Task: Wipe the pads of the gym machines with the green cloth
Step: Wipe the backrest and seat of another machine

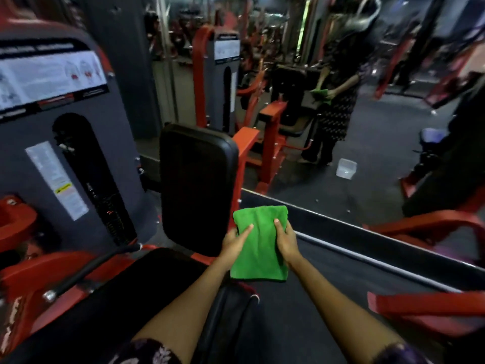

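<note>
Both hands grasp folded green cloth [258, 245], held up just right of the black back pad [196, 185].
Left hand [235, 244] grips its 9 o'clock edge, right hand [287, 241] its 3 o'clock edge. Clear plastic tub [346, 168] on floor at 2 o'clock; contents can't tell.

I am in a commercial gym. To my near left stands a grey weight-stack machine [65, 143] with an orange-red frame, an exercise diagram sticker [49, 74] at its top and a warning label [59, 179] beside the slot where the stacked plates show. Just ahead is its upright black back pad [196, 179], with a black seat pad [147, 292] below me. A wall mirror [341, 127] on the far right reflects more red-framed machines and dark rubber flooring [380, 158].
</note>
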`<state>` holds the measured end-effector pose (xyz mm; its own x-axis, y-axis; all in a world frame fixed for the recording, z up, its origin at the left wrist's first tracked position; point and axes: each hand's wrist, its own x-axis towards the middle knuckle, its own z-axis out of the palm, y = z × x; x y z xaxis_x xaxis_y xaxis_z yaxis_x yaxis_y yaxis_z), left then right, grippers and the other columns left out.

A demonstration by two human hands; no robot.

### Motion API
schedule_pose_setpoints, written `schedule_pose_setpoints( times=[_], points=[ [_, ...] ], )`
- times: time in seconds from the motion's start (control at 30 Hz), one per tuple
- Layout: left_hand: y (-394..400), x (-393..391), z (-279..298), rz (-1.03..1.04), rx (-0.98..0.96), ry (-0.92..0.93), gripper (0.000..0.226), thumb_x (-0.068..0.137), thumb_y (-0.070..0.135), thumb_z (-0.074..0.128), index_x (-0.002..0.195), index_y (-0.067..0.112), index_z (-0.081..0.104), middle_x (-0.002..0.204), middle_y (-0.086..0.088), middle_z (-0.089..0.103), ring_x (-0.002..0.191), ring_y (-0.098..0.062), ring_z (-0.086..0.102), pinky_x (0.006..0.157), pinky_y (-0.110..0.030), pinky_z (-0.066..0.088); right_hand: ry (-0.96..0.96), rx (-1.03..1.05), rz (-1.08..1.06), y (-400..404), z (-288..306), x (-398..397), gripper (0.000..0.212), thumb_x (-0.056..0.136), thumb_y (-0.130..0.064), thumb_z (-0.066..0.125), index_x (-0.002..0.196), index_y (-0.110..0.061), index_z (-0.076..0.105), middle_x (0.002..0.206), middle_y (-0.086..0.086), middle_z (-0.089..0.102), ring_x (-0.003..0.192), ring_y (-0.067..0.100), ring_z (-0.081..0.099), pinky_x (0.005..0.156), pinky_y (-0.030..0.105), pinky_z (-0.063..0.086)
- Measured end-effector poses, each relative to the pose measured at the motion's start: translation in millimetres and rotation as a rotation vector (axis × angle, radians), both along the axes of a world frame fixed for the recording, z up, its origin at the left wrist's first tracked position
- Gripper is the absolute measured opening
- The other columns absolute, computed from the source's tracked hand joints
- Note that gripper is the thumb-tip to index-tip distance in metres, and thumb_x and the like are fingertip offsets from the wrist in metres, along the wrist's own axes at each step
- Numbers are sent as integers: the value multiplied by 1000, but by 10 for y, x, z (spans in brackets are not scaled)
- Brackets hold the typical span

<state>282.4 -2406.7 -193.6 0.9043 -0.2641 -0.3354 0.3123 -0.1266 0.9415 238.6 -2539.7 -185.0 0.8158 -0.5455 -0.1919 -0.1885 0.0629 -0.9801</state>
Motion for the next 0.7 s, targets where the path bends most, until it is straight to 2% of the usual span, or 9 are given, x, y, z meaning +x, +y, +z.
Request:
schedule_pose_setpoints(
  times=[0.1, 0.17, 0.3, 0.4, 0.57, 0.63, 0.7],
  points=[
    [-368, -309, 184, -26, 121, -146, 45, 90, 37, 60, 123, 8, 50, 119, -14, 62, 111, -31, 58, 97, -40, 45, -38, -60, -126, -266, 131, -374, 29, 100, -25, 44, 123, -12, 54, 117, 5, 61, 107, 20, 57, 95, 33, 44],
    [-594, -607, 344, -58, 152, -215, 50, 93, 36, 56, 129, 3, 44, 123, -17, 59, 114, -34, 56, 93, -35, 44, -66, -93, -218, -432, 190, -692, 30, 100, -25, 44, 123, -10, 55, 118, 8, 62, 108, 21, 57, 98, 37, 43],
    [-943, -1158, 541, -168, 229, -315, 47, 97, 39, 46, 124, 0, 40, 119, -23, 58, 111, -39, 55, 83, -38, 42, -72, -129, -371, -690, 275, -1299, 31, 100, -24, 45, 124, -7, 54, 118, 8, 61, 110, 22, 56, 96, 33, 42],
    [-1096, -1508, 558, -231, 244, -342, 51, 99, 39, 39, 131, -1, 36, 124, -24, 54, 115, -38, 51, 87, -39, 40, -65, -154, -450, -821, 263, -1677, 33, 99, -27, 46, 126, -9, 55, 122, 8, 61, 114, 24, 55, 99, 34, 41],
    [-1257, -1898, 403, -346, 267, -355, 53, 98, 45, 34, 131, 3, 35, 120, -19, 58, 112, -36, 55, 88, -40, 44, -24, -143, -541, -918, 180, -2216, 35, 98, -30, 48, 126, -10, 56, 124, 10, 61, 117, 26, 55, 103, 40, 41],
    [-1342, -2016, 415, -406, 307, -379, 57, 98, 46, 33, 136, 4, 31, 126, -17, 56, 115, -37, 53, 90, -41, 43, -33, -142, -600, -966, 151, -2387, 35, 98, -28, 49, 127, -10, 55, 125, 11, 61, 117, 27, 55, 102, 38, 41],
    [-1451, -2051, 410, -462, 351, -425, 60, 97, 51, 33, 136, 4, 32, 127, -19, 56, 113, -38, 53, 89, -43, 45, -28, -161, -650, -1015, 156, -2518, 35, 99, -27, 48, 128, -9, 54, 125, 11, 61, 117, 26, 55, 98, 30, 41]
  ],
)
